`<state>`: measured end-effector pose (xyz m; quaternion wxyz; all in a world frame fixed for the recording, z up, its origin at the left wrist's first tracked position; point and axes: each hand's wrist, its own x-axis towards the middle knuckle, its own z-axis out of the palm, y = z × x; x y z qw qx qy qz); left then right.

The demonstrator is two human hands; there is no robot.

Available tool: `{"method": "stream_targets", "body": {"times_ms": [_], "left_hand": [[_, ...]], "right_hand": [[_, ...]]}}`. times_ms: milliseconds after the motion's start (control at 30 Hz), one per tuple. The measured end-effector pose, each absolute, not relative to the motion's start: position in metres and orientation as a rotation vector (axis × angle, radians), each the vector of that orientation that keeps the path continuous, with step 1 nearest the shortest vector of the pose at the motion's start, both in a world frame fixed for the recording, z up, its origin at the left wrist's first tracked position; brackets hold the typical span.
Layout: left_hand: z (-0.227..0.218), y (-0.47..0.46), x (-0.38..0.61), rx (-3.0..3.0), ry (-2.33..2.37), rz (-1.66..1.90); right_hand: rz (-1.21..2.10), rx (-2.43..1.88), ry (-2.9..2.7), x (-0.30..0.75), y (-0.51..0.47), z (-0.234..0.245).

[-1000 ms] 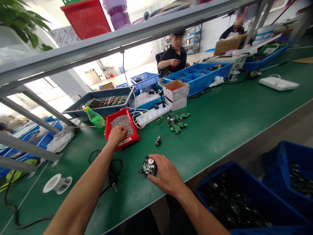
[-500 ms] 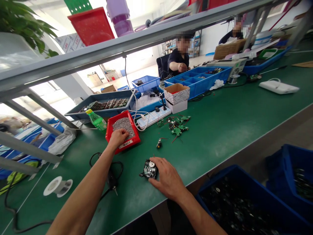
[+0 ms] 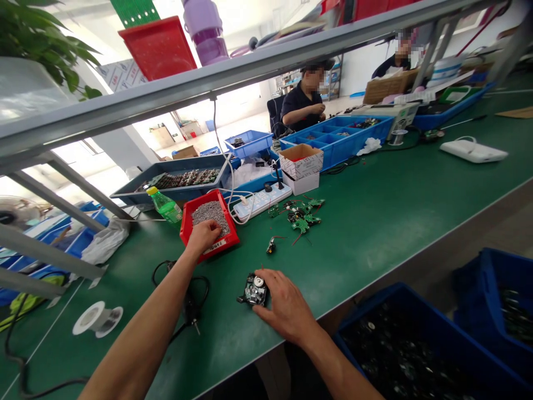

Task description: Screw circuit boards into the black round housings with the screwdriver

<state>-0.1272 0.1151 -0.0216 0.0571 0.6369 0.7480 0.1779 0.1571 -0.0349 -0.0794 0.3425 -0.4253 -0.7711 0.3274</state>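
While the right hand [image 3: 287,308] clasps the unit [image 3: 255,290] near the counter's [image 3: 353,216] front edge, the left hand [image 3: 205,235] seems to pick bits [image 3: 209,213], pinch hidden from me; lifting wants care.

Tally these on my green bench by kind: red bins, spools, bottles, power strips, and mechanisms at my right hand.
Red bin: 1
Spools: 2
Bottle: 1
Power strip: 1
Mechanism at right hand: 1
Total: 6
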Motion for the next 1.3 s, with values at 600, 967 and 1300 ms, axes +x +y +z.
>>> {"method": "stream_targets", "body": {"times_ms": [600, 967, 1300], "left_hand": [[0.001, 0.076, -0.093, 1.584, 1.77, 1.33], [-0.002, 0.001, -0.051, 1.407, 1.345, 0.639], [-0.012, -0.006, -0.043, 1.57, 1.324, 0.469]], "right_hand": [[0.842, -1.108, -2.016, 0.157, -0.035, -0.08], [0.82, -1.101, -2.017, 0.156, -0.033, -0.082], [0.797, -1.114, -2.021, 0.156, -0.034, -0.083]]}}
